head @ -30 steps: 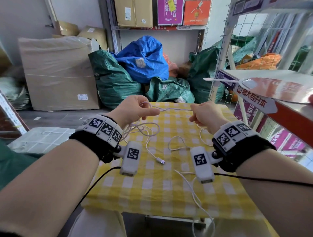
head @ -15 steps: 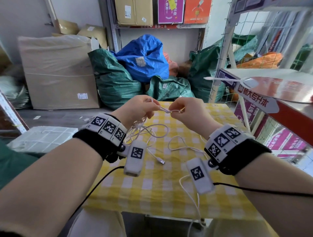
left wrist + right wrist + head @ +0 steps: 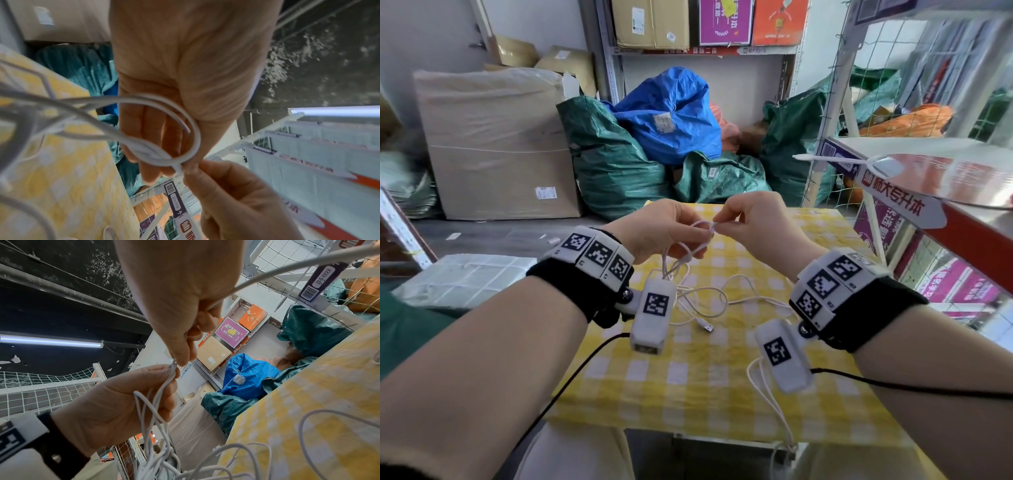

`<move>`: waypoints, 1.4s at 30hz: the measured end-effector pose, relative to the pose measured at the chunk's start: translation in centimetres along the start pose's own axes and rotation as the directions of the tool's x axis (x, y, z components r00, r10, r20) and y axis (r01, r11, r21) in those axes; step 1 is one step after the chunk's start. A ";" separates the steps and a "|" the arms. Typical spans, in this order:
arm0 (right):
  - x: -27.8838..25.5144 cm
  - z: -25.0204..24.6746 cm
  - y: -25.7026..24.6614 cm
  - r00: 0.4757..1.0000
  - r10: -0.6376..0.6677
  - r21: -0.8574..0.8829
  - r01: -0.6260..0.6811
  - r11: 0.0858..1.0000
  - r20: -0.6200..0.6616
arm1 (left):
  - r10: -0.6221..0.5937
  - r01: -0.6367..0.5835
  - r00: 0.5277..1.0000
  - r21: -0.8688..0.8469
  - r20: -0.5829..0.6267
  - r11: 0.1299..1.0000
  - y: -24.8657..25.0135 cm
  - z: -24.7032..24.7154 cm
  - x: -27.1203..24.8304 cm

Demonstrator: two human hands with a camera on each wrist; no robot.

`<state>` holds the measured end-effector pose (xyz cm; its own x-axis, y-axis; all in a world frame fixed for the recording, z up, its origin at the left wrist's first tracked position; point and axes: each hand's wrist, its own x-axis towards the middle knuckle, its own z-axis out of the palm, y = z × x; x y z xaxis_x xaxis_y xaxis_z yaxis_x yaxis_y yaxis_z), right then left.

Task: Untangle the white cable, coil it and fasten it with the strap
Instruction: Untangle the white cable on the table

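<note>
Both hands meet above the far half of the yellow checked table [image 3: 688, 394]. My left hand [image 3: 674, 229] holds small loops of the white cable [image 3: 690, 255] in its curled fingers. The left wrist view shows one round loop of cable [image 3: 194, 129] lying against the left hand's [image 3: 185, 73] palm. My right hand [image 3: 744, 222] pinches the cable right at the left hand's fingertips. In the right wrist view the right hand [image 3: 183, 305] pinches the strands where the left hand [image 3: 123, 402] bunches the cable [image 3: 156, 402]. The rest lies slack on the cloth, ending in a USB plug [image 3: 708, 327].
One stretch of cable [image 3: 770, 407] trails over the table's near edge. A red counter with a round fan [image 3: 955, 178] juts in at the right. Green and blue sacks [image 3: 671, 116], a wrapped carton [image 3: 496, 144] and shelving stand behind the table.
A second ago the hands were apart with cable stretched between them. The right hand has moved left to the left hand's fingertips, and the cable now curls into a loop there.
</note>
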<state>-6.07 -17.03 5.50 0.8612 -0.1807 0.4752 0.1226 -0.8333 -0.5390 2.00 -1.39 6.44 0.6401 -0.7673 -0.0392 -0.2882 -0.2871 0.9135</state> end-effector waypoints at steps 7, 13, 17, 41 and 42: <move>-0.1 0.4 -0.5 0.997 0.029 -0.045 -0.025 0.999 0.076 | 0.166 -0.098 0.976 0.400 -0.141 0.911 0.3 0.3 0.4; 0.0 0.4 -1.0 0.996 0.049 -0.027 -0.047 0.999 0.075 | 0.387 -0.174 0.904 0.671 -0.183 0.721 -0.3 0.9 1.0; -0.1 -0.1 -0.5 0.995 0.082 0.001 -0.082 0.997 0.056 | 0.209 -0.123 0.967 0.450 -0.147 0.885 -0.3 0.6 1.1; 0.1 -1.0 0.1 0.983 0.141 0.031 -0.138 0.990 -0.119 | -0.515 -0.065 0.642 -0.709 -0.568 0.702 -3.3 -6.7 1.4; 0.1 -1.1 0.3 0.981 0.152 0.028 -0.149 0.988 -0.123 | -0.514 -0.062 0.647 -0.711 -0.563 0.701 -3.3 -6.6 1.2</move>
<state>-6.48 -17.83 6.12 0.8025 -0.3679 0.4697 0.0064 -0.7820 -0.6233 8.41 2.48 6.01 0.9633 -0.0264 -0.2672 0.2650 0.2537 0.9303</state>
